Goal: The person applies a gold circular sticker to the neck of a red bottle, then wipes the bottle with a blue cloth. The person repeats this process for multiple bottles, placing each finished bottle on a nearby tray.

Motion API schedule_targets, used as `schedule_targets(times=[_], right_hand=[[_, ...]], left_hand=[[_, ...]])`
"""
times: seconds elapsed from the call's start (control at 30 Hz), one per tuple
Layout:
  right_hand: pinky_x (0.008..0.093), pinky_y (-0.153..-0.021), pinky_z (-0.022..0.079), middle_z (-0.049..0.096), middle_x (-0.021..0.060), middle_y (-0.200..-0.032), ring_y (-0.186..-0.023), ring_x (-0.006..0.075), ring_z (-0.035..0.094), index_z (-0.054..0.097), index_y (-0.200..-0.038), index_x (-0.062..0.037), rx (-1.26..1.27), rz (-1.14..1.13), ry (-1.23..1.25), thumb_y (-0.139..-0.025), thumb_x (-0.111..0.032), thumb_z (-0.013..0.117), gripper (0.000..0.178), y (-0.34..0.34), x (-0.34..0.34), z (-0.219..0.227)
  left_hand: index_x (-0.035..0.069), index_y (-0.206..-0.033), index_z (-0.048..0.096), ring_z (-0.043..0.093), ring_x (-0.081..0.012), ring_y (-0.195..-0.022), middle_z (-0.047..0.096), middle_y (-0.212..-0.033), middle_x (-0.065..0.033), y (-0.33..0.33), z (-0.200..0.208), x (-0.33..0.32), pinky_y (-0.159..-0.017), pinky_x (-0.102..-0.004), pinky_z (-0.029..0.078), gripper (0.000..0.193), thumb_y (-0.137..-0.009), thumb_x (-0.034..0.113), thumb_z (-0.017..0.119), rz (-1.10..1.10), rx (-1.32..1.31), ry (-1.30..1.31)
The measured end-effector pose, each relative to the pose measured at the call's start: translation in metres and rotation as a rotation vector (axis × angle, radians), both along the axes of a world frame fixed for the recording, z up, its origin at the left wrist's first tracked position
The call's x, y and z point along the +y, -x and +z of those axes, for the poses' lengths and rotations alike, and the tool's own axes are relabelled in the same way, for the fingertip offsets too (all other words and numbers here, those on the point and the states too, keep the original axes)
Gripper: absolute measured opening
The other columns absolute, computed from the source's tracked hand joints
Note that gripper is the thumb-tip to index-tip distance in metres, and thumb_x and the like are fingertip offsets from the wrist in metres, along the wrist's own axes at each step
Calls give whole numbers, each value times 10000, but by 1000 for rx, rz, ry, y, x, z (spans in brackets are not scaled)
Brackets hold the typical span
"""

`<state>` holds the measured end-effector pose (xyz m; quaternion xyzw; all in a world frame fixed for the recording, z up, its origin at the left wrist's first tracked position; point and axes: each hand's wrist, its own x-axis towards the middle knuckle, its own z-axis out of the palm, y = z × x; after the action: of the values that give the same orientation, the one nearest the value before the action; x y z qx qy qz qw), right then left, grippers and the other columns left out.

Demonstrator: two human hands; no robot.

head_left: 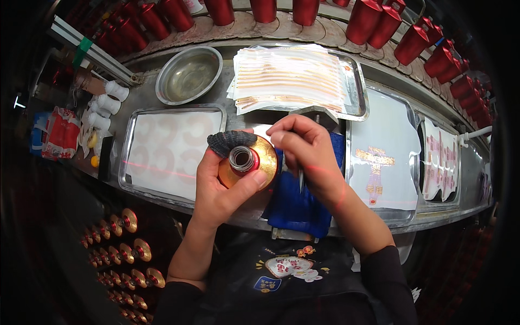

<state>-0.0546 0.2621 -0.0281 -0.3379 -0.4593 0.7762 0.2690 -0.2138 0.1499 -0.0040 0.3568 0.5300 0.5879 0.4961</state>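
In my left hand (216, 196) is a red and gold bottle (267, 158), its open threaded neck facing up toward me. The thumb presses on the gold shoulder, and a dark knitted cover (232, 143) sleeves a finger curled around the far side. My right hand (313, 153) hovers just right of the bottle, apart from it, with thumb and forefinger pinched together. A thin grey metal-looking strip shows below its curled fingers; what it is I cannot make out. Beneath the hands lies a blue cloth-like pad (300, 208) at the bench's front edge.
At left a metal tray (125, 157) holds a sheet with faint ring shapes; behind it stands a metal bowl (189, 76). Printed sheets (290, 78) are stacked at the back. More trays lie right. Red bottles (306, 12) line a curved conveyor; gold-topped bottles (142, 249) stand lower left.
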Motion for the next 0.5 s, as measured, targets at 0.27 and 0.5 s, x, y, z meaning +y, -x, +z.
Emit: schedule_targets(times=[0.27, 0.5], right_hand=[[258, -865, 518, 637, 52, -1043, -960, 106, 628, 558, -1198, -1, 38, -160, -104, -839, -8, 734, 400, -31, -36, 57], [247, -789, 499, 677, 44, -950, -862, 93, 618, 659, -1034, -10, -260, -89, -590, -840, -45, 749, 217, -13, -4, 45]], left_hand=[[-20, -1445, 438, 539, -266, -1311, 474, -1490, -197, 8, -4, -8, -1100, -405, 441, 766, -812, 228, 791, 4, -41, -33], [10, -1400, 491, 532, -234, -1315, 496, -1472, -153, 11, -4, -10, -1112, -388, 431, 604, -854, 45, 747, -69, -49, -50]])
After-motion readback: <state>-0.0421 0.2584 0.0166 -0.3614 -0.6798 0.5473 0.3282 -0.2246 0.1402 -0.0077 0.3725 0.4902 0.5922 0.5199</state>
